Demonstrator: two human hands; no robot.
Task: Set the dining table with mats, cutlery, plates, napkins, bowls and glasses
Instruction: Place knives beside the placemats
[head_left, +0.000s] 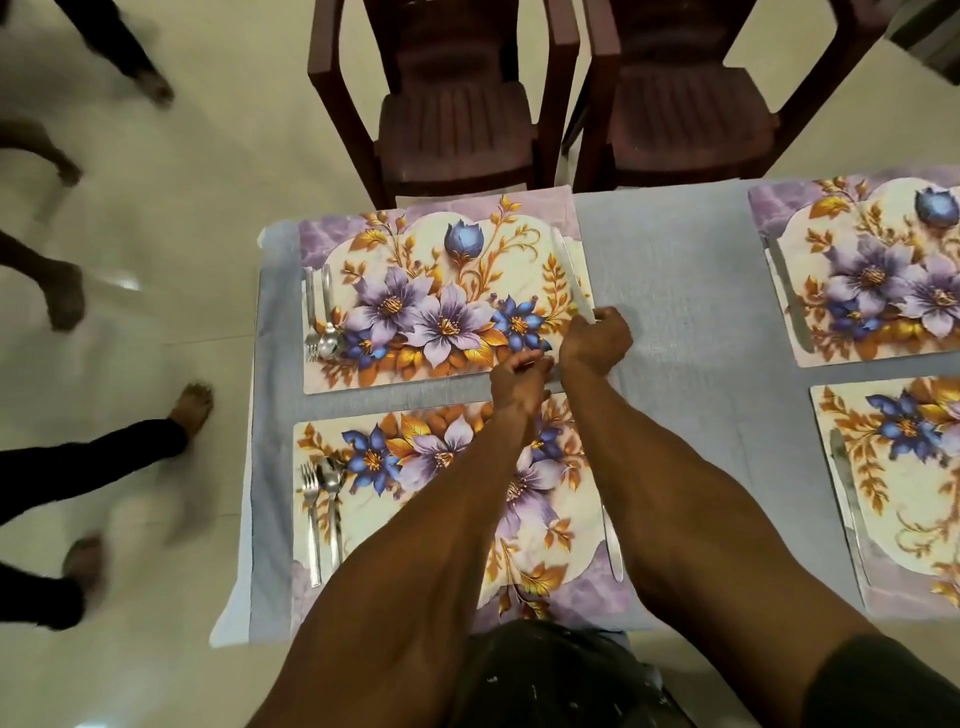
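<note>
My right hand (596, 340) pinches the knife (571, 278) handle; I should lay it straight along the mat (363, 374) edge; my left hand (519, 376) curls beside it, contents unclear.

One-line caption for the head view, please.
Right hand lays a knife on the far floral mat; left hand alongside.

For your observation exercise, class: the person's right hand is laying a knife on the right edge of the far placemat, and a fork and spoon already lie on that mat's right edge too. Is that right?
Not quite. The head view shows the fork and spoon on the far placemat's left edge. The right hand does hold the knife at the right edge.
</note>
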